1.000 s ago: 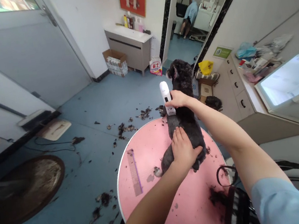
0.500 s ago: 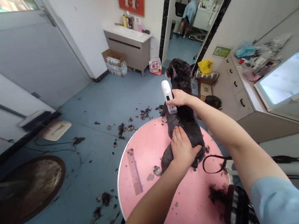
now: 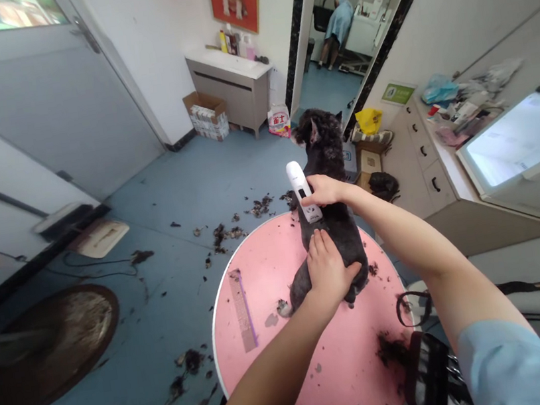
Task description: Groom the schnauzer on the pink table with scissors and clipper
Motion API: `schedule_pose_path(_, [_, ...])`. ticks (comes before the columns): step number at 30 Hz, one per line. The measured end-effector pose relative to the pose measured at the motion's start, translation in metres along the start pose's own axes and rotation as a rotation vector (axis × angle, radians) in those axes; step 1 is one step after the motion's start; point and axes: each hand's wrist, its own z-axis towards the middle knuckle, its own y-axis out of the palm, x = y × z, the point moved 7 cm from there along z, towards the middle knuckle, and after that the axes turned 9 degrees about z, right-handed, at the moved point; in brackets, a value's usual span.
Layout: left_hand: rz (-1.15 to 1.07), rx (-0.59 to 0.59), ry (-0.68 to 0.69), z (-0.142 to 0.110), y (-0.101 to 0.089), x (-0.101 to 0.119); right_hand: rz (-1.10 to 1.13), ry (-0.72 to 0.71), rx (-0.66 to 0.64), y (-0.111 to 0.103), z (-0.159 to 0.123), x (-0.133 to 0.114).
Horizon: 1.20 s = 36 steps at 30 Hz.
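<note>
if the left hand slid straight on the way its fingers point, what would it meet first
Most likely the white clipper in the right hand; its lower end looks just ahead of the left hand, over the dog.

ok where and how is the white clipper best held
Probably around the middle of the white clipper, coming from the person's right, where the right grip has it. The body is long and slim, tilted, its lower end at the dog's back, so the grip is best kept off that end.
</note>
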Motion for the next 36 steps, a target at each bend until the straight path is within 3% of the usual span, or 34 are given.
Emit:
schedule_pose_path(6, [0.016,0.054,0.01,-0.003,0.002,-0.001,-0.006,-0.002,0.064,-0.003,-0.008,0.0])
schedule_pose_path(11, [0.028,0.098,0.016,-0.004,0.004,-0.002,0.02,-0.029,-0.021,0.004,-0.017,-0.002])
schedule_pose_path(15, [0.04,0.131,0.022,-0.007,0.004,-0.003,0.043,-0.018,0.037,0.002,-0.021,0.0])
schedule_pose_path(20, [0.032,0.181,0.004,-0.01,-0.001,-0.004,0.083,-0.036,-0.02,0.008,-0.028,-0.001])
schedule_pose_path(23, [0.03,0.182,-0.012,-0.012,-0.004,-0.005,0.102,-0.022,0.033,0.006,-0.033,-0.003])
schedule_pose_path(26, [-0.001,0.187,-0.038,-0.021,-0.004,-0.011,0.207,-0.065,-0.071,0.01,-0.045,-0.001])
schedule_pose_path(28, [-0.046,0.201,-0.048,-0.028,-0.003,-0.019,0.353,-0.124,-0.168,0.012,-0.064,0.008])
schedule_pose_path(30, [-0.106,0.205,-0.036,-0.031,-0.003,-0.028,0.526,-0.151,-0.162,0.009,-0.091,0.029])
schedule_pose_path(33, [-0.158,0.225,0.027,-0.016,-0.01,-0.035,0.793,-0.108,0.049,0.01,-0.136,0.073])
schedule_pose_path(36, [-0.154,0.222,0.178,0.009,-0.022,-0.028,1.025,-0.03,0.263,0.035,-0.178,0.105])
